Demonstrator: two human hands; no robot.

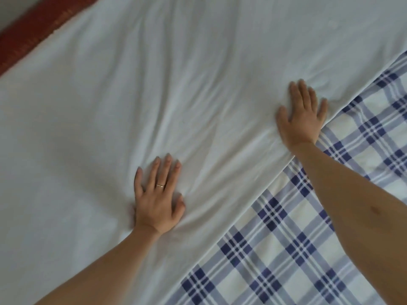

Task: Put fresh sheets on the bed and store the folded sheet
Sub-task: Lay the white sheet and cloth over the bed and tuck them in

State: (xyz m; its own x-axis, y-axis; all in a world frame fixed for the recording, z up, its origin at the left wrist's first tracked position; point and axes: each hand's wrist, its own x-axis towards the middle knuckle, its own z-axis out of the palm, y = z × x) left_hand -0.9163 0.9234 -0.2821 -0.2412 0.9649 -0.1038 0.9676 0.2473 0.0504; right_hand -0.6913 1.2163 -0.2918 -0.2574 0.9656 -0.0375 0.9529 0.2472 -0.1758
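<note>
A pale white sheet (176, 84) lies spread over most of the bed, with soft wrinkles running across its middle. Its lower right edge runs diagonally over a blue and white plaid sheet (297, 249). My left hand (157, 199), with a ring on one finger, presses flat on the white sheet near the centre, fingers straight. My right hand (301, 115) presses flat on the white sheet right at its diagonal edge, fingers spread. Neither hand holds anything.
A dark red strip (28, 34), the bed's far edge or frame, runs diagonally across the top left corner. Beyond it a sliver of grey floor or wall (8, 9) shows.
</note>
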